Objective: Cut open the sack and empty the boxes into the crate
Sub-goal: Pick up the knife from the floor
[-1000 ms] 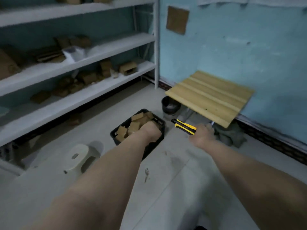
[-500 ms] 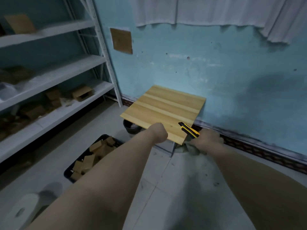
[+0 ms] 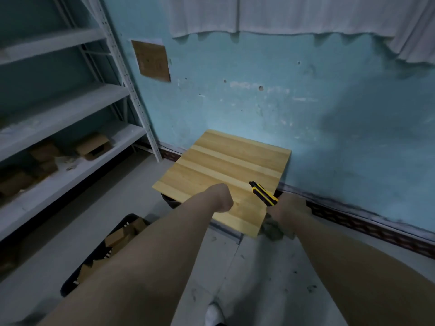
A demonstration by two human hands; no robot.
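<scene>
My right hand [image 3: 290, 209] grips a yellow-and-black utility knife [image 3: 263, 193], whose end points up and left over the near right part of a small wooden table [image 3: 219, 170]. My left hand [image 3: 220, 198] is curled into a fist over the table's near edge and holds nothing that I can see. A black crate [image 3: 127, 220] with several brown cardboard boxes [image 3: 117, 238] inside stands on the floor at the lower left, mostly hidden behind my left forearm. A grey-green cloth bundle [image 3: 273, 230], possibly the sack, lies on the floor under my right hand.
White metal shelving [image 3: 70, 128] with cardboard boxes runs along the left. A dark bucket [image 3: 170, 203] sits under the table. The blue wall [image 3: 306, 102] stands right behind the table, with a white curtain [image 3: 282, 15] at the top. My shoe [image 3: 213, 314] shows at the bottom.
The view has swung up and right, so the crate has slid to the lower left. Both hands have moved from over the crate area to above the wooden table, with the knife still held.
</scene>
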